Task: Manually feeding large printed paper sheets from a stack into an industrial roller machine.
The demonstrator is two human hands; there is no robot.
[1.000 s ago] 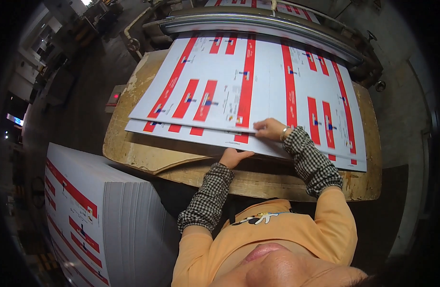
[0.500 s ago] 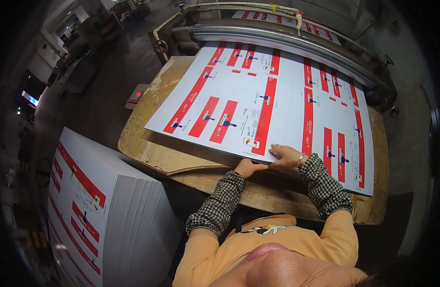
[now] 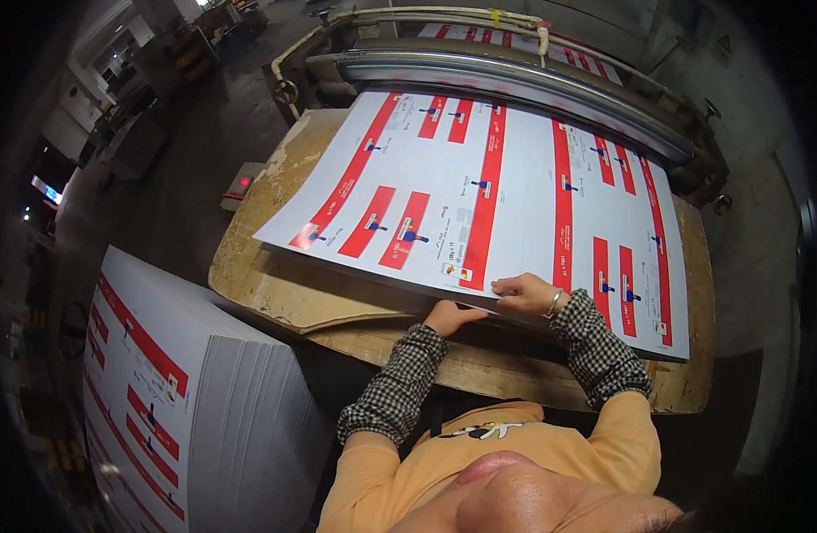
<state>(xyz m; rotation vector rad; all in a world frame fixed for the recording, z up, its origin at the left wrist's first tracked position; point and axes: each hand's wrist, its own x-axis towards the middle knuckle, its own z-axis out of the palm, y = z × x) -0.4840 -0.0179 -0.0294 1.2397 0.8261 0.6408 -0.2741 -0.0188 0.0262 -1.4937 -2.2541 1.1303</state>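
A large white printed sheet [image 3: 524, 222] with red bands and small blue figures lies on a worn wooden table [image 3: 249, 275], its far end by metal rollers [image 3: 479, 67]. At the middle of the near edge, my left hand [image 3: 455, 317] is closed on the sheet, thumb along the rim and the other fingers partly hidden. Just right of it, my right hand [image 3: 527, 294] also grips the near edge, its curled fingers over the printed face. The sheet's left near corner is bowed slightly above the tabletop. Whether more sheets lie beneath is hard to tell.
A tall stack of similar printed sheets [image 3: 249, 426] stands at my lower left, close to the table. Beyond the rollers lie more printed sheets [image 3: 479, 35]. A small box with a red light [image 3: 241, 185] sits by the table's left side. Handwheels [image 3: 285, 91] flank the machine.
Near the rollers, the far printed piece has gone forward out of sight, and the sheet's far pattern now shows there. Both hands keep to the near edge; the view has shifted slightly.
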